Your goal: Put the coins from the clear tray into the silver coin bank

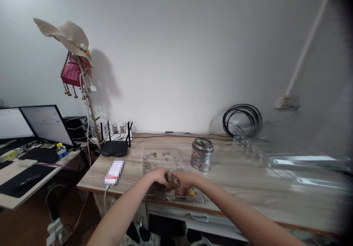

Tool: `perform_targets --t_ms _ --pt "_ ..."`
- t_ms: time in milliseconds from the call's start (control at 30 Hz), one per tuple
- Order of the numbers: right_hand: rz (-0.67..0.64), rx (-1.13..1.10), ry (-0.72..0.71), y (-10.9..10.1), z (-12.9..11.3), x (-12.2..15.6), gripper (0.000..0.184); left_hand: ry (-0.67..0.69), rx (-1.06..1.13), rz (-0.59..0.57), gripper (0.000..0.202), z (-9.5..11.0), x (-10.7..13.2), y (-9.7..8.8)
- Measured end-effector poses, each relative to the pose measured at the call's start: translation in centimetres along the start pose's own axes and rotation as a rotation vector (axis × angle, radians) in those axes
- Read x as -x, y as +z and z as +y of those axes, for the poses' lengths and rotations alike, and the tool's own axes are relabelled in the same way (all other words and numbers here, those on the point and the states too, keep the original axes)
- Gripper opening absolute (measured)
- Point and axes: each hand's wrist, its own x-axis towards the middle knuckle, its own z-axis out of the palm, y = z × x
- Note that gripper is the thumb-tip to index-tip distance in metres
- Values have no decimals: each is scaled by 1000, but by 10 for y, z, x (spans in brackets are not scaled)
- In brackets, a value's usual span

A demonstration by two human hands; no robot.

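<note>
My left hand [159, 175] and my right hand [183, 180] meet low over a clear plastic tray [190, 165] near the desk's front edge. Both have curled fingers; shiny coins [174, 182] show between them, partly covered by the fingers. More loose coins [154, 163] are scattered over the tray's far and left parts, with others close to its front edge. By my right hand lies a small yellow-orange thing [191, 192], too blurred to name. Beyond that hand a silver coin tin [202, 154] stands upright, a slot in its lid.
A phone [114, 171] on a white cable and a black router [115, 147] are at the left of the wooden desk [231, 187]. Coiled black cable [242, 121] leans against the wall; clear plastic sheeting [298, 161] lies at right. A drawer handle [199, 217] sits below the front edge.
</note>
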Motion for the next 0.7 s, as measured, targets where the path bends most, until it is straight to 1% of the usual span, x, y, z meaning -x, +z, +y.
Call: perform_targets --t_ms 33,100,167,200,233,333,400,500,567,633,700 --pt "21 13 13 1 0 3 55 12 18 -8 34 3 2 3" --pt "30 23 20 3 2 7 43 59 25 44 29 7 6 9" --pt "15 16 2 6 3 10 33 132 38 127 33 11 11 14" --pt "2 8 -9 7 4 10 30 164 59 143 36 12 13 17" --pt "-12 -2 -19 8 5 11 27 190 89 135 37 14 14 18" --pt "-55 -37 -29 12 6 10 19 236 168 39 33 17 15 21" --pt "-66 -61 -24 14 7 10 19 222 159 12 30 20 14 21" --pt "-80 -104 -5 15 9 9 27 170 89 13 26 25 12 20" --pt "-113 -137 17 14 10 9 32 148 59 10 26 26 11 19" --pt "-164 -177 36 11 10 8 33 135 75 -13 27 25 10 18" --pt "-218 -222 41 8 10 8 32 131 140 -55 26 21 10 18"
